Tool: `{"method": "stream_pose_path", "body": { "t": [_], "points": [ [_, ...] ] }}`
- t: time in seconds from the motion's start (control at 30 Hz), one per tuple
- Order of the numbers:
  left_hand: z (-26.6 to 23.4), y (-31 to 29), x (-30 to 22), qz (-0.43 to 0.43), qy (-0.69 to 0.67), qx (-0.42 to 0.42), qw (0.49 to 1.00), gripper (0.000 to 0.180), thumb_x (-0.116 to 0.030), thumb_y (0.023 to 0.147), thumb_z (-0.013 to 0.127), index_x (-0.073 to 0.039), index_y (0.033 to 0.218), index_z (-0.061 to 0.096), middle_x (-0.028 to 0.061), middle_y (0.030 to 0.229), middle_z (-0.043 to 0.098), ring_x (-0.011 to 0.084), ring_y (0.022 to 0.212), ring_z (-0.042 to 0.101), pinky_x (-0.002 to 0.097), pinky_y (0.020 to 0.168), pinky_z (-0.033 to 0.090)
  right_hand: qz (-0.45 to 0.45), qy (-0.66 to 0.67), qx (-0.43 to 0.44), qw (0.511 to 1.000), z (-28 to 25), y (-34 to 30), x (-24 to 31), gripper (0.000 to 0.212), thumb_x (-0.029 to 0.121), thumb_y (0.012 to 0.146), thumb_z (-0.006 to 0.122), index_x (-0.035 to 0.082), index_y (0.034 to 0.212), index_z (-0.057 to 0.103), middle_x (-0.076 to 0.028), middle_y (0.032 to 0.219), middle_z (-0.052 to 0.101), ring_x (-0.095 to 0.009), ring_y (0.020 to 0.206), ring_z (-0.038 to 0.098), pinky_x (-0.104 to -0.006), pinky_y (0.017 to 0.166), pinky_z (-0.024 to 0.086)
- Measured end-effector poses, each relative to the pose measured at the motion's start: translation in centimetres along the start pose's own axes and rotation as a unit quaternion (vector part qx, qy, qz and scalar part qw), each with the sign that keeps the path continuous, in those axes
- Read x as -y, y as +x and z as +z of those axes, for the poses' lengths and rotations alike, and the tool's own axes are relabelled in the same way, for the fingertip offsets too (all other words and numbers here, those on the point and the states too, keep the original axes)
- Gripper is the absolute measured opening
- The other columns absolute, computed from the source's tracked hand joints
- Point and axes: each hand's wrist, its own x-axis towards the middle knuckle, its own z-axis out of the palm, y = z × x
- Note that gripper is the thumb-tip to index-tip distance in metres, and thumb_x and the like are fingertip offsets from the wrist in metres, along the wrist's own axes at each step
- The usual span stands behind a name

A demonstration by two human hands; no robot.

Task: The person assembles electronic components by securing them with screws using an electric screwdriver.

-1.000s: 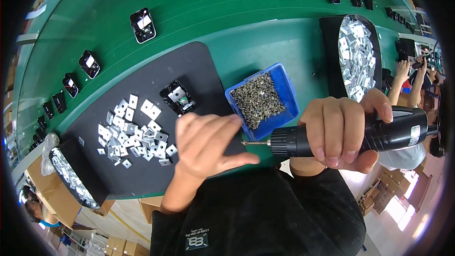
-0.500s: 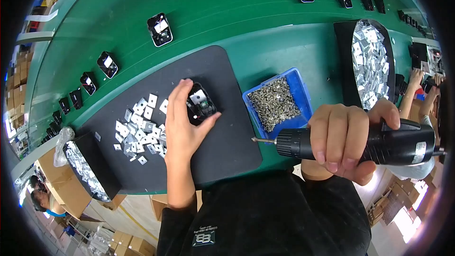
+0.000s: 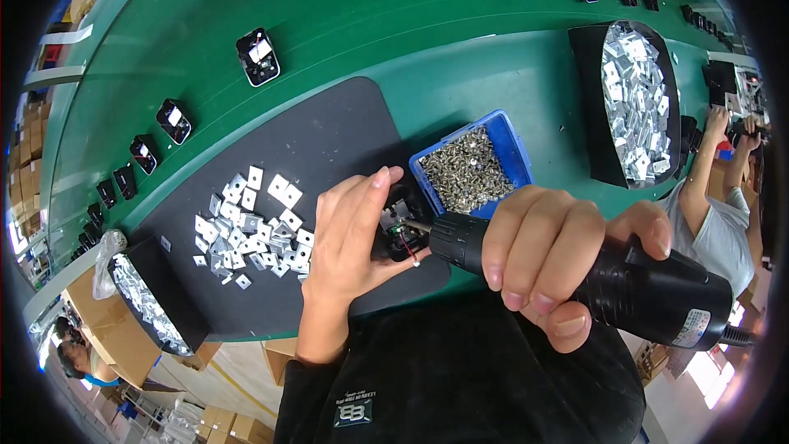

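My left hand (image 3: 341,238) grips a small black plastic housing (image 3: 399,243), open side up, with a circuit board, a metal plate and a red wire inside. The housing is at the right part of the dark mat (image 3: 329,127). My right hand (image 3: 546,251) is wrapped around a black electric screwdriver (image 3: 645,292). Its bit points left into the housing; whether the tip touches a screw I cannot make out. Just beyond the screwdriver's front stands a blue bin (image 3: 518,156) of small screws (image 3: 464,171). Loose square metal plates (image 3: 251,234) lie piled left of my left hand.
Black bins of metal plates stand at the right (image 3: 585,107) and at the left edge (image 3: 182,300). Along the far green belt (image 3: 362,8) sit several black housings (image 3: 259,57). A co-worker's hands (image 3: 723,123) are at the far right, beside a cardboard box.
My left hand has brought the housing right and nearer to me. My right hand has moved the screwdriver left, so its bit now reaches into the housing. The view has shifted slightly.
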Motion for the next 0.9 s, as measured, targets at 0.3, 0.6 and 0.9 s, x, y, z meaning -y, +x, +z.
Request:
{"method": "stream_pose_path", "body": {
  "t": [0.3, 0.6, 0.9],
  "points": [
    [0.25, 0.44, -0.28, 0.007, 0.004, 0.004, 1.0, 0.103, -0.024, 0.058, 0.09, 0.001, 0.143, 0.039, 0.0201, 0.129, 0.061, 0.0327, 0.1, 0.062, 0.0386, 0.085, 0.046, -0.001, -0.014, -0.011, 1.0, -0.2, -0.26, 0.24, 0.061, 0.015, 0.092, 0.067, 0.017, 0.141, 0.031, 0.002, 0.071, 0.058, -0.009, 0.055, 0.057, -0.0231, 0.054, 0.05],
    [0.53, 0.65, -0.5, -0.003, -0.007, 0.019, 1.0, 0.103, -0.025, 0.057, 0.09, 0.001, 0.143, 0.039, 0.021, 0.13, 0.06, 0.033, 0.101, 0.062, 0.0379, 0.086, 0.046, 0.002, -0.012, -0.008, 1.0, -0.65, -0.13, 0.49, 0.061, 0.016, 0.091, 0.068, 0.017, 0.14, 0.033, 0.002, 0.069, 0.058, -0.008, 0.053, 0.056, -0.0228, 0.053, 0.049],
    [0.67, 0.8, -0.75, -0.022, -0.034, 0.041, 0.998, 0.101, -0.024, 0.058, 0.089, 0.002, 0.142, 0.04, 0.0184, 0.131, 0.059, 0.0334, 0.102, 0.061, 0.0396, 0.087, 0.046, 0.003, -0.006, -0.018, 1.0, -0.51, -0.11, 0.22, 0.059, 0.017, 0.091, 0.068, 0.016, 0.139, 0.034, 0.003, 0.069, 0.057, -0.008, 0.053, 0.056, -0.0226, 0.053, 0.049]
  ]
}}
